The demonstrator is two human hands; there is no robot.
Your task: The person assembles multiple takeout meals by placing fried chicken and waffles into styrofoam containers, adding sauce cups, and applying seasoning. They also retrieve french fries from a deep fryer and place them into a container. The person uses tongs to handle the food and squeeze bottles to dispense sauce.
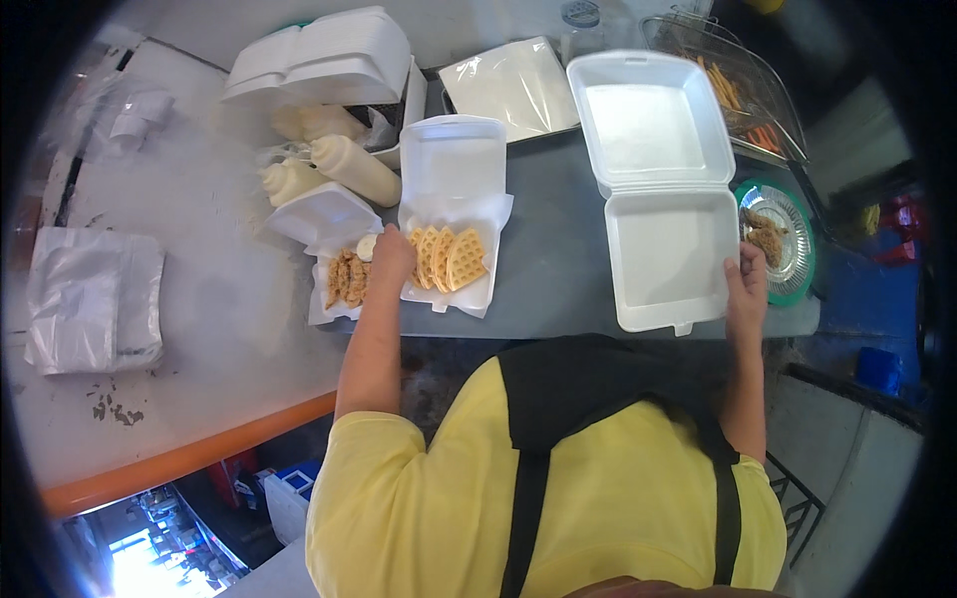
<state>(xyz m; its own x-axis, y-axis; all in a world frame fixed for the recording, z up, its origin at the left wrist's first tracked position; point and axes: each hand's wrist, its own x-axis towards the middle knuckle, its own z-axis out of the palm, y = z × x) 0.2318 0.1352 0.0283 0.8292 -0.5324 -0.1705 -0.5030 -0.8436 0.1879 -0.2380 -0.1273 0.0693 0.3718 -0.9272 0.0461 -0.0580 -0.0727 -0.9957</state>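
My left hand point(397, 251) is closed between two open white foam boxes; its fingertips are partly hidden, so what they hold cannot be made out. In the smaller foam box point(327, 211) on the left lie breaded fried chicken pieces point(346, 279) and a small pale sauce cup point(367, 246). Several waffle pieces point(465, 259) stand side by side on paper in the middle foam box point(454, 149). My right hand point(746, 286) pinches the right rim of a large foam takeout box point(666, 254), which is open with nothing in it.
Right of it, a foil-lined green plate point(795, 234) holds fried chicken point(766, 239). Fry baskets point(743, 85) with fries stand behind. Stacked foam boxes point(324, 55), squeeze bottles point(354, 169) and paper sheets point(510, 88) are at the back. Plastic bags point(95, 299) lie far left.
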